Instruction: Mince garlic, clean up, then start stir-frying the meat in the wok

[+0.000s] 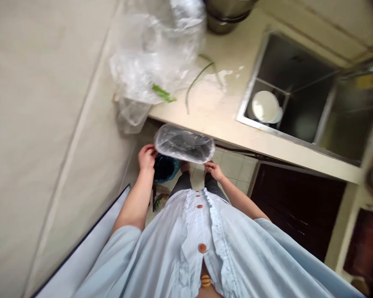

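— What is being gripped down there?
— A clear tray (184, 144) is being held at both ends, closed on by the left hand (147, 157) and the right hand (214, 170), just below the counter (224, 120) edge.
— And beneath?
— A dark bin (164, 169) is being partly covered; a plastic bag (155, 58) is lying on the counter.

Two hands (147, 157), one tray (184, 144), one bag (155, 54), one plate (265, 106).

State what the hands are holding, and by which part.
Both hands hold a clear plastic tray by its ends: the left hand at one end, the right hand at the other.
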{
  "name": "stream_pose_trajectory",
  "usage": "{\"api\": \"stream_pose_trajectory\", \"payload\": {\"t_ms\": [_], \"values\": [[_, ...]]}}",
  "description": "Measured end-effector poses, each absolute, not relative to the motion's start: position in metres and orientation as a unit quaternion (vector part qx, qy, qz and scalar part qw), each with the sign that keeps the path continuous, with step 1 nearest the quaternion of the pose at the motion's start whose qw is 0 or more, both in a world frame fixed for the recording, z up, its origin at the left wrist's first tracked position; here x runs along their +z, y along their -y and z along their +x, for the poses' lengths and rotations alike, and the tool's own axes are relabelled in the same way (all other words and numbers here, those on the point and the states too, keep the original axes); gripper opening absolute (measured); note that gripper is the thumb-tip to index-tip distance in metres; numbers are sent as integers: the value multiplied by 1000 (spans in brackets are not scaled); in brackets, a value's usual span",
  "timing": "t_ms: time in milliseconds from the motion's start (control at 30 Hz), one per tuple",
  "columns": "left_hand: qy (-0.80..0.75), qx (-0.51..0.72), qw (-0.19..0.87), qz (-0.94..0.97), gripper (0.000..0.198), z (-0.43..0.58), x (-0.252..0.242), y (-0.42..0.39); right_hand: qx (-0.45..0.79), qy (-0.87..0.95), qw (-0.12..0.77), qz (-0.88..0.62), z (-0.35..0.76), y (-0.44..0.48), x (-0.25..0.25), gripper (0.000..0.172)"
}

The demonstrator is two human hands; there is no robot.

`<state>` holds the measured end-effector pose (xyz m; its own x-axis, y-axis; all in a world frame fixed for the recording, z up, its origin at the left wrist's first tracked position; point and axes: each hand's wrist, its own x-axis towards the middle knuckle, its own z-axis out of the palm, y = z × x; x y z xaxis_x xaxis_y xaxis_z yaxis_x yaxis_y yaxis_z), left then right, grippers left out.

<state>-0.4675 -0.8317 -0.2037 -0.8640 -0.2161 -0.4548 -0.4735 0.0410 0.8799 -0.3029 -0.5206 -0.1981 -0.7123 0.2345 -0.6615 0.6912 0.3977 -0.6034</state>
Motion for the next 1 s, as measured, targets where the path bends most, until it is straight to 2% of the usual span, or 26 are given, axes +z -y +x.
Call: {"api": "stream_pose_trajectory", "payload": {"t_ms": [67,133,233,367,400,533,633,700,800,900,967,1000], "values": [[-630,683,61,-363,16,-457,-210,836,-494,-756,225,366,-284,509,-193,10],[-601,664,72,-439,21,-443,-217,843,-518,-710,202,433,-264,491,-184,10],[-632,647,138,-403,23,-416,-213,852,-552,-649,169,495,-231,456,-162,14],[-706,586,351,-187,46,-383,-170,846,-599,-599,116,518,-194,401,-121,27],[-717,572,376,-129,50,-381,-155,838,-611,-593,94,516,-188,384,-110,31],[-744,564,352,75,41,-394,-91,764,-607,-635,-82,470,-183,287,-69,43],[-737,554,294,252,28,-407,-52,667,-495,-718,-192,450,-192,178,-49,37],[-723,525,246,377,21,-407,-35,589,-373,-790,-182,452,-206,98,-46,30],[-718,433,152,523,20,-391,-29,468,-229,-876,-58,421,-241,-6,-59,29],[-761,307,34,571,31,-371,-47,372,-232,-900,48,366,-282,-69,-90,22],[-797,231,-13,557,42,-363,-63,335,-257,-905,79,329,-305,-88,-113,16],[-812,202,-29,546,46,-361,-70,325,-265,-909,86,310,-314,-93,-123,20]]}}
